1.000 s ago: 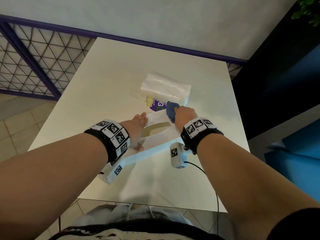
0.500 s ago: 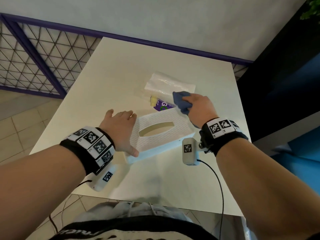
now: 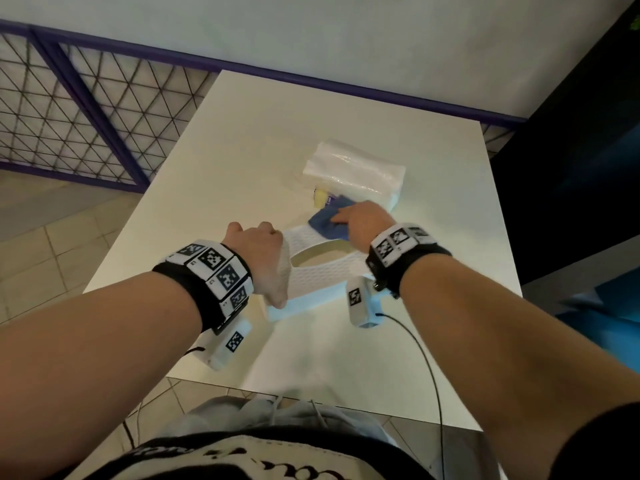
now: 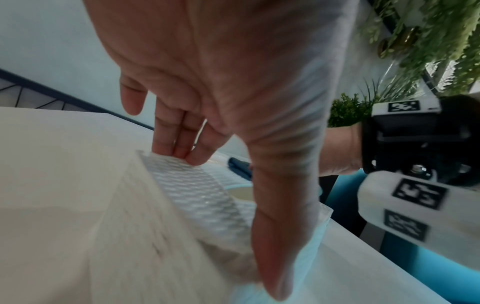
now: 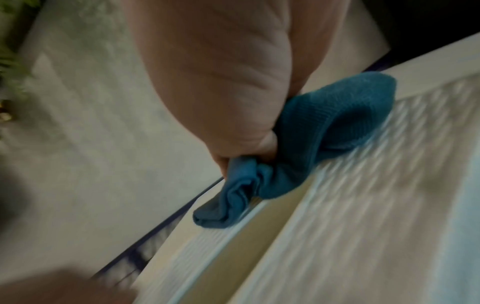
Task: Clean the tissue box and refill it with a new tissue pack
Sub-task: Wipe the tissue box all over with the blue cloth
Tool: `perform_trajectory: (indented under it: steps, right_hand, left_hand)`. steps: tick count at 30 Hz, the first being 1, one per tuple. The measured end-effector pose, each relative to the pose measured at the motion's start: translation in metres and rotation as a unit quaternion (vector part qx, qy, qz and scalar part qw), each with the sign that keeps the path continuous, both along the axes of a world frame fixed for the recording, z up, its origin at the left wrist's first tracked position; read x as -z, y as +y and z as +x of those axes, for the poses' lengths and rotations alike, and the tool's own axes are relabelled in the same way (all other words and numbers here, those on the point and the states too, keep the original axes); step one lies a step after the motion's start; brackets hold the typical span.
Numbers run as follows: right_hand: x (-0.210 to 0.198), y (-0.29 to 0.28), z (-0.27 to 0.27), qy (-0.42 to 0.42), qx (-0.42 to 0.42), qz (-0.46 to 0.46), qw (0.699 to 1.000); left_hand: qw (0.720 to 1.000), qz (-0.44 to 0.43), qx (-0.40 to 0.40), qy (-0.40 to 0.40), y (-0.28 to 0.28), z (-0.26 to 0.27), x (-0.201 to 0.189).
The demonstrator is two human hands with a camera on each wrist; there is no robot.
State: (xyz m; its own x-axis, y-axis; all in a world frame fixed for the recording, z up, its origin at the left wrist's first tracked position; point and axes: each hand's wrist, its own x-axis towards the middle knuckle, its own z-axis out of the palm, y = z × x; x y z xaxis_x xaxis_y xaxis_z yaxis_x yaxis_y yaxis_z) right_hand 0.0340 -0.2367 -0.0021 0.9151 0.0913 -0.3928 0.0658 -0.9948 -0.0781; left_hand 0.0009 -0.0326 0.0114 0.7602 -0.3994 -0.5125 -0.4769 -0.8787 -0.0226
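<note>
The right hand point(image 3: 363, 221) has its fingers curled around a bunched blue cloth point(image 3: 327, 223) and presses it on the far part of the tissue box point(image 3: 318, 275), near the oval opening point(image 3: 317, 252); this looks like the wiping step, so the refill is, I judge, not yet started. The left hand point(image 3: 261, 259) lies over the left end of the box: in the left wrist view the fingers point(image 4: 179, 139) are nearly straight and touch the textured top at the far corner, while the thumb goes down along the near side. I think this hand is there to keep the light box from sliding under the strokes of the cloth. The white box lies on the white table point(image 3: 242, 161), near the front edge and turned a little. Just behind it lies the new tissue pack point(image 3: 353, 171) in clear wrap, and between the two lies a small yellow and purple item point(image 3: 323, 199), partly hidden, which I cannot name. It is close to the cloth, so a long stroke away from the body could push it. Nothing covers the opening.
</note>
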Motion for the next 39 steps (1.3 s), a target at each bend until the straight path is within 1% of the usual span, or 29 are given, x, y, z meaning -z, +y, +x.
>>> perform_trajectory:
  steps: [1, 3, 4, 6, 7, 8, 10, 12, 13, 18, 19, 22, 25, 26, 28, 29, 30, 31, 33, 35, 37, 39]
  right_hand:
    - [-0.003, -0.011, 0.006, 0.02, 0.033, -0.049, 0.998]
    - [-0.01, -0.025, 0.018, 0.051, 0.076, -0.118, 0.989]
    - [-0.014, -0.024, 0.022, 0.068, 0.099, -0.119, 0.986]
    - [-0.018, -0.011, 0.018, 0.086, 0.098, -0.128, 0.983]
    - [-0.017, -0.004, 0.015, 0.083, 0.084, -0.14, 0.983]
    - [-0.011, 0.004, 0.012, 0.057, 0.065, -0.123, 0.989]
    - [-0.002, 0.02, 0.001, 0.008, -0.017, -0.088, 0.996]
    - [0.002, 0.023, -0.002, 0.047, -0.092, -0.092, 0.99]
    - [-0.001, 0.018, -0.001, 0.056, -0.102, -0.118, 0.986]
    - [-0.009, -0.028, 0.0, 0.029, 0.003, -0.145, 0.989]
    - [-0.008, -0.032, -0.002, 0.018, 0.016, -0.138, 0.99]
    - [-0.01, -0.033, -0.006, -0.023, 0.073, -0.033, 0.997]
    - [-0.022, -0.037, -0.01, -0.013, 0.125, 0.009, 0.992]
    - [-0.028, -0.04, -0.014, -0.025, 0.147, 0.023, 0.989]
    - [-0.039, -0.044, -0.031, -0.069, 0.173, 0.068, 0.98]
    - [-0.042, -0.043, -0.041, -0.1, 0.173, 0.093, 0.975]
    - [-0.039, -0.039, -0.051, -0.114, 0.162, 0.111, 0.974]
    - [-0.034, -0.032, -0.06, -0.103, 0.141, 0.116, 0.978]
    - [-0.015, -0.014, -0.071, -0.024, 0.072, 0.061, 0.995]
    - [0.002, -0.002, -0.074, 0.03, 0.046, 0.013, 0.998]
    - [0.006, 0.013, -0.079, 0.039, 0.011, 0.017, 0.999]
    - [0.003, 0.035, -0.089, 0.043, -0.066, 0.031, 0.996]
  left_hand:
    - [1.0, -0.003, 0.002, -0.001, 0.0, 0.0, 0.001]
    - [1.0, -0.013, 0.0, -0.003, 0.002, 0.001, 0.003]
    - [1.0, -0.017, -0.002, -0.004, 0.003, 0.001, 0.004]
    - [1.0, -0.019, 0.0, -0.006, 0.004, 0.001, 0.004]
    - [1.0, -0.017, 0.0, -0.008, 0.004, 0.002, 0.004]
    - [1.0, -0.014, -0.002, -0.008, 0.004, 0.002, 0.004]
    - [1.0, -0.007, 0.0, -0.009, 0.003, 0.002, 0.003]
    - [1.0, 0.004, 0.005, -0.009, 0.001, 0.002, 0.003]
    - [1.0, 0.008, 0.003, -0.008, 0.001, 0.002, 0.003]
    - [1.0, 0.0, -0.007, -0.003, 0.0, 0.001, 0.002]
    - [1.0, -0.004, -0.007, -0.003, 0.001, 0.001, 0.002]
    - [1.0, -0.017, -0.004, -0.024, 0.006, -0.001, 0.005]
    - [0.998, -0.038, -0.004, -0.046, 0.011, -0.003, 0.01]
    - [0.998, -0.042, -0.006, -0.048, 0.012, -0.003, 0.012]
    - [0.998, -0.048, -0.018, -0.04, 0.013, -0.002, 0.013]
    - [0.998, -0.05, -0.025, -0.034, 0.012, -0.001, 0.013]
    - [0.998, -0.048, -0.029, -0.031, 0.011, 0.0, 0.012]
    - [0.998, -0.045, -0.03, -0.029, 0.008, 0.003, 0.011]
    - [0.998, -0.036, -0.026, -0.035, 0.004, 0.007, 0.009]
    - [0.998, -0.032, -0.019, -0.048, 0.003, 0.01, 0.009]
    - [0.998, -0.029, -0.02, -0.057, 0.003, 0.012, 0.011]
    - [0.997, -0.025, -0.022, -0.067, 0.002, 0.012, 0.013]
